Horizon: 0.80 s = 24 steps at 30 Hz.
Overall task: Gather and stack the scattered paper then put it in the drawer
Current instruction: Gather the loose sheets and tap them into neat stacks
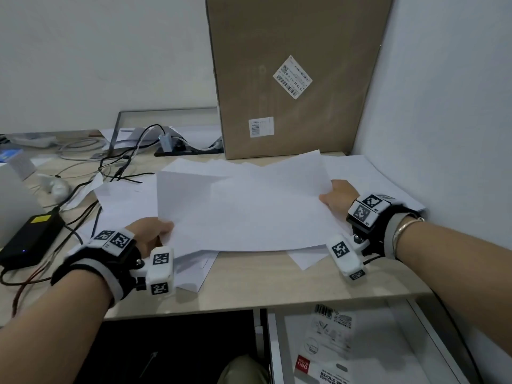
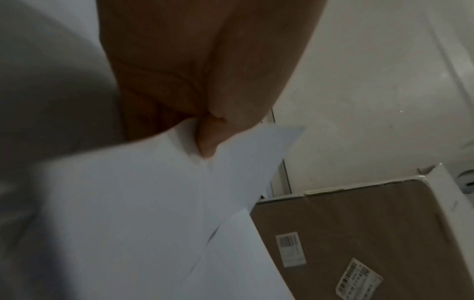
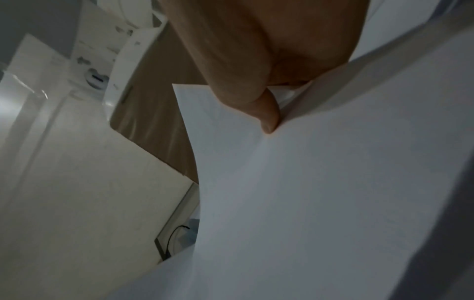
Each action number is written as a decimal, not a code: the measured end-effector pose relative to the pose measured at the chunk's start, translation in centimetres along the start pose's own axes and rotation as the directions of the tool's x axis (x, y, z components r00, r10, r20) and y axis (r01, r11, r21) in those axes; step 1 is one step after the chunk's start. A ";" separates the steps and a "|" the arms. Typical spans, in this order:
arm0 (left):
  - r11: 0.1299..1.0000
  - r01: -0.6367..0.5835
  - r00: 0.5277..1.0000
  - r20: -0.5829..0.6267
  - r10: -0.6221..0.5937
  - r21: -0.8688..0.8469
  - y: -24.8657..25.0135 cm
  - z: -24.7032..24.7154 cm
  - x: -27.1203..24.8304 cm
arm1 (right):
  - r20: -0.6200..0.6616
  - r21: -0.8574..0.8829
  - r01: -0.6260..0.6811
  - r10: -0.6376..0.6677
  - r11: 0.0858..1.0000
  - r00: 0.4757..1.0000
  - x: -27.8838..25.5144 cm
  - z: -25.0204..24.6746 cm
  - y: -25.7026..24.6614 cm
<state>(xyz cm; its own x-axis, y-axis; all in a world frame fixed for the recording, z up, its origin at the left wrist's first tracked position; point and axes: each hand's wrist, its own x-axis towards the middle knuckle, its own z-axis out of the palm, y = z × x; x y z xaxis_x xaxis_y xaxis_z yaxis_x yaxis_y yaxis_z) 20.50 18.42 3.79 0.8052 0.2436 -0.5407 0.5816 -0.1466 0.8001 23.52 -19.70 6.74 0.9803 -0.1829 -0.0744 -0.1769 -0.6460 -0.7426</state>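
Observation:
A loose bundle of white paper sheets is held over the wooden desk, its edges uneven. My left hand pinches the bundle's left edge, thumb on top. My right hand pinches the right edge, thumb pressed on the top sheet. More sheets lie flat on the desk beneath and around, at left, front and right. The open drawer sits under the desk's front edge at lower right; my fingers under the paper are hidden.
A tall cardboard box leans on the wall behind the papers. Cables, a black power brick and a metal stand crowd the desk's left and back. White packets with barcodes lie in the drawer. The right wall is close.

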 end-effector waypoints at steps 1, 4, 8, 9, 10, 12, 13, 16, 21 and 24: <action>0.999 0.015 0.999 0.046 -0.017 0.028 0.0 -0.3 -0.1 | 0.013 -0.014 0.014 -0.014 1.000 1.000 0.0 0.2 -0.2; 0.998 0.028 0.995 0.098 -0.032 0.050 0.1 -0.6 -0.4 | 0.078 -0.068 0.035 -0.029 0.997 0.997 0.2 1.3 -1.1; 0.996 -0.007 0.993 0.118 -0.004 0.094 0.8 0.2 -0.6 | 0.158 -0.155 0.144 -0.119 0.977 0.980 0.1 3.3 -2.8; 0.994 -0.019 0.993 0.121 0.005 0.112 1.0 0.5 -0.5 | 0.174 -0.165 0.164 -0.135 0.973 0.975 0.2 3.9 -3.2; 0.995 -0.041 0.989 0.148 0.027 0.093 1.1 0.8 -0.5 | 0.193 -0.154 0.166 -0.135 0.974 0.972 0.4 4.3 -3.3; 0.991 -0.041 0.984 0.178 0.018 0.130 1.1 1.1 -0.7 | 0.204 -0.075 0.159 -0.141 0.984 0.969 0.6 5.2 -3.5; 0.988 -0.030 0.989 0.150 0.007 0.150 0.8 1.1 0.1 | 0.184 -0.034 0.163 -0.154 0.986 0.971 0.8 5.6 -3.6; 0.970 -0.061 0.992 -0.091 0.084 0.235 0.3 1.2 1.3 | 0.072 0.078 0.151 -0.156 0.985 0.985 1.5 6.1 -3.1; 0.852 -0.029 0.934 -0.289 0.209 0.523 -0.5 -0.2 -0.4 | 0.026 -0.042 -0.024 0.025 0.999 0.999 2.3 4.8 -1.3; 0.800 -0.032 0.932 -0.271 0.241 0.600 -0.7 0.3 -0.3 | 0.105 -0.107 -0.056 0.067 0.993 0.992 2.1 4.5 -1.4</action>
<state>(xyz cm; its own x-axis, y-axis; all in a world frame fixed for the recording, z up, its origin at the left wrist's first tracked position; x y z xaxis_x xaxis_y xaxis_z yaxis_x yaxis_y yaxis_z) 19.92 18.16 3.28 0.8592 0.4513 -0.2410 0.5084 -0.7001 0.5015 26.18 -15.84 4.65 0.9700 -0.1468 -0.1938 -0.2397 -0.7104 -0.6617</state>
